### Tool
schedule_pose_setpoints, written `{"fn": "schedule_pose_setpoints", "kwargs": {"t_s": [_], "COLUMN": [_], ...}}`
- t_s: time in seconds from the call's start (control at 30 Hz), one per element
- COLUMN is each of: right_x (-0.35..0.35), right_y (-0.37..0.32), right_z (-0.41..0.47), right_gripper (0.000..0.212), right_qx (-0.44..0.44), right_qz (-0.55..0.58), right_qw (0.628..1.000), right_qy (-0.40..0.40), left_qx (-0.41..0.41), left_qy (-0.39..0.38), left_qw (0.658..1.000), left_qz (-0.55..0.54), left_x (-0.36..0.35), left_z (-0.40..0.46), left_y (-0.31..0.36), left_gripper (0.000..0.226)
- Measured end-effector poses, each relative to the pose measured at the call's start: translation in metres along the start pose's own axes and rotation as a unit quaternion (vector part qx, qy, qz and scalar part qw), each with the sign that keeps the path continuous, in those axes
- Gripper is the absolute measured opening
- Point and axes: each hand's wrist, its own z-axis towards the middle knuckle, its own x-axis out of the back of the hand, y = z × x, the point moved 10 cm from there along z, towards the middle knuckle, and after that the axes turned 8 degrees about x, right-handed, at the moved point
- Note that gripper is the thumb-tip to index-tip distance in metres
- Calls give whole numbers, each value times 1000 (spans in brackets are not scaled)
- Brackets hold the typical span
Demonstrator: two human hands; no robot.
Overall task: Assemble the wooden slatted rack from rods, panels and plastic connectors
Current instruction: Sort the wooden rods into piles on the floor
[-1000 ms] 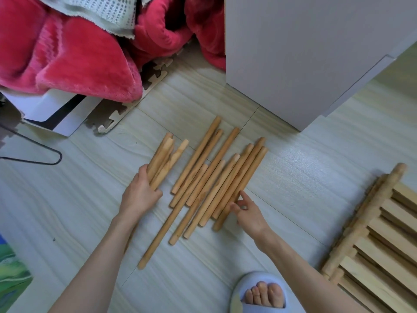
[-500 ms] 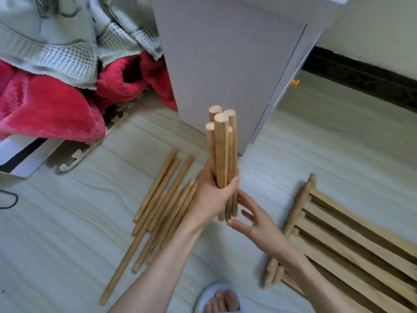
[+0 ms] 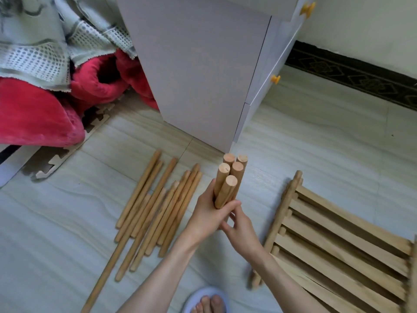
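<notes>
Bundle of five short round wooden rods point(image 3: 229, 177) upright at frame centre, gripped by left hand point(image 3: 208, 216). Right hand point(image 3: 241, 229) at 5 o'clock, fingers curled at bundle base, grip apparently partial. Loose rods point(image 3: 155, 213) on floor at 9 o'clock. Slatted wooden panel point(image 3: 338, 245) at 4 o'clock.

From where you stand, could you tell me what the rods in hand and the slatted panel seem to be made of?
Bundle of rods: apparently bare, unvarnished wood, with pale matte cut ends and faint grain. Slatted panel: likely the same raw light wood, its slats showing grain streaks and no gloss.
</notes>
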Motion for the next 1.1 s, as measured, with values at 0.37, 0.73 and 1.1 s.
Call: {"fn": "schedule_pose_setpoints", "kwargs": {"t_s": [0.37, 0.73, 1.1], "right_x": [-15, -56, -65], "right_y": [-2, 24, 84], "right_z": [2, -3, -10], "right_gripper": [27, 19, 7], "right_qx": [-14, -118, -320], "right_qz": [130, 171, 220], "right_qw": [991, 975, 922], "right_qy": [19, -76, -9], "left_qx": [-9, 199, 304], "left_qy": [-49, -41, -43], "left_qw": [998, 973, 950], "left_qz": [43, -114, -61], "left_x": [15, 35, 16], "left_z": [9, 39, 65], "left_y": [7, -57, -107], "left_gripper": [29, 54, 41]}}
